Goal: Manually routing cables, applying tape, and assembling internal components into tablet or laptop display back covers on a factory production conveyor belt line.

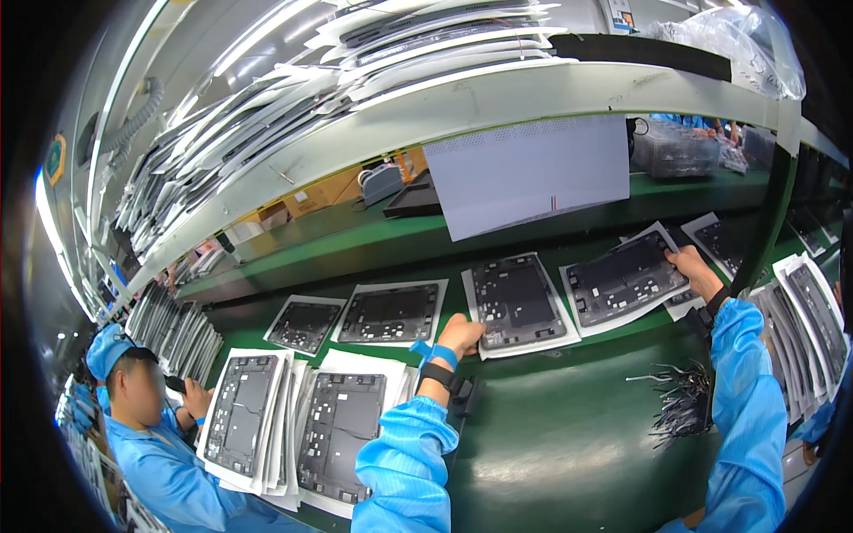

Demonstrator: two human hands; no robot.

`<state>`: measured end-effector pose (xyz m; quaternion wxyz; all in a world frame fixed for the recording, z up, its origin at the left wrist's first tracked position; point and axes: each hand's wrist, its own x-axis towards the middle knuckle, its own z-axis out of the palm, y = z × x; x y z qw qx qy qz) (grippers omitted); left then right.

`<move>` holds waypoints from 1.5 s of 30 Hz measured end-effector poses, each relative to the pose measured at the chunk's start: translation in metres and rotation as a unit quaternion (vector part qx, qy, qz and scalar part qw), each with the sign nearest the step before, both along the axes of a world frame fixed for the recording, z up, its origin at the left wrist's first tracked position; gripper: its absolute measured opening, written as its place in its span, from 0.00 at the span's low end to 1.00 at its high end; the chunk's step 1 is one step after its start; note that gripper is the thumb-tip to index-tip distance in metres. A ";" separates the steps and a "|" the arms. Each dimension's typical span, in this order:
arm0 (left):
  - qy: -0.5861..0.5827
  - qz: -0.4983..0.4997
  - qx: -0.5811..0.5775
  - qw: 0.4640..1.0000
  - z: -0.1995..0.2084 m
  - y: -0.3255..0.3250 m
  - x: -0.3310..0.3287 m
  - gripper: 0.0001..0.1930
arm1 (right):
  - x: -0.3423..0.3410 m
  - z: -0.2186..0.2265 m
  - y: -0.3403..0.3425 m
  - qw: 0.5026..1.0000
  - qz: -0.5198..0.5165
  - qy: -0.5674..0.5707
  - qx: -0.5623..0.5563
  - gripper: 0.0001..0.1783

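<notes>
While both hands are reaching out to the belt: two dark panels on white sheets are being handled at once.
Left hand (462, 336): it is resting at the near edge of the middle panel (517, 302), its grip curled loosely, knuckles up; whether the fingers are pinching the sheet or only touching it I cannot tell.
Right hand (695, 268): it is lying on the right edge of the right panel (625, 277), fingers closing over panel and sheet together.
Where the panels are: both are lying flat on the green belt (569, 426), side by side, with more panels in the row to the left.
Doing it well: I judge that gripping panel and sheet together at the edge, and keeping each flat while sliding it, is the safest way.
Nearby: stacks of panels (342, 435) are sitting on the bench at the left, and a co-worker (147, 426) in blue is working beside them.
</notes>
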<state>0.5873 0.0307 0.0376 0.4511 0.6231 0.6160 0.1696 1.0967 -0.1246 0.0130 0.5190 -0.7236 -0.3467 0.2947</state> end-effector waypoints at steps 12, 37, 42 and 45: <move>-0.365 0.040 0.034 0.930 0.078 -0.114 -0.045 0.24 | -0.052 -0.008 0.034 0.994 0.020 0.104 0.042 0.25; -0.229 -0.389 -0.097 0.887 0.055 -0.380 -0.044 0.15 | -0.175 0.150 -0.122 0.938 0.237 -0.247 0.055 0.13; -0.021 -0.439 0.279 0.854 0.064 -0.292 -0.031 0.12 | -0.253 0.198 -0.263 0.905 0.216 0.277 0.239 0.18; 0.068 -0.359 0.398 0.841 0.040 -0.244 -0.008 0.13 | -0.223 0.187 -0.289 0.927 0.196 0.234 0.217 0.18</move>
